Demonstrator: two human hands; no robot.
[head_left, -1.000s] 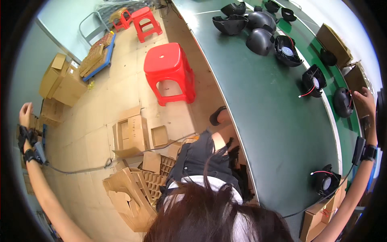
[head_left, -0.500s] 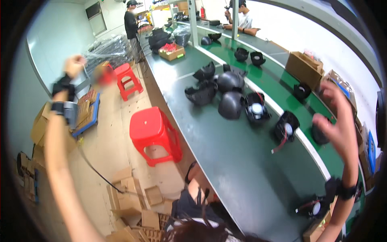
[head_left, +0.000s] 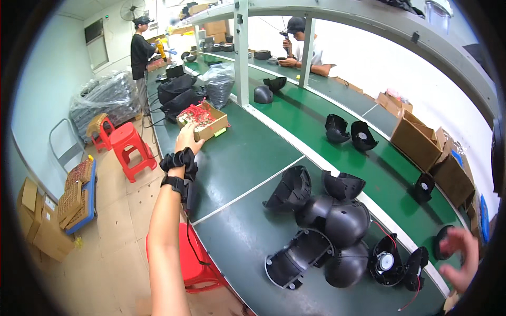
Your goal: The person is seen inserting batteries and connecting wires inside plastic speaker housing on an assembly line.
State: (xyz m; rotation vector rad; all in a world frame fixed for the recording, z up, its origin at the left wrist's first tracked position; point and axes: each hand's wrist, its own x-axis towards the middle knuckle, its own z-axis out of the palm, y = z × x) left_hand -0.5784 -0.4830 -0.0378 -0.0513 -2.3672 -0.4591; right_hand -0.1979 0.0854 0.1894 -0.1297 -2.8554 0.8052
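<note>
My left hand (head_left: 188,140) is at the near corner of a small cardboard box (head_left: 217,126) filled with red-wired small parts (head_left: 196,115). Its thumb stands apart from the fingers, and I cannot tell whether the fingertips touch the box. At the right edge, my right hand (head_left: 463,262) has its fingers spread, slightly blurred and holding nothing. It is nearest a dark round part (head_left: 443,243) on the green belt. Between my hands lie several black curved shells (head_left: 348,222). One half shell (head_left: 380,267) holds a round silver-white speaker (head_left: 385,261) with red wires.
A metal post (head_left: 241,58) rises beyond the box, beside a clear plastic bag of dark parts (head_left: 219,87). More shells (head_left: 337,129) sit on the green belt (head_left: 305,118). Red stools (head_left: 132,145) stand left of the table. Two people (head_left: 141,52) work at the far end.
My view has moved nearer the box of red-wired parts. My left hand, raised over the floor side before, is now at that box. My right hand has gone lower at the right edge.
</note>
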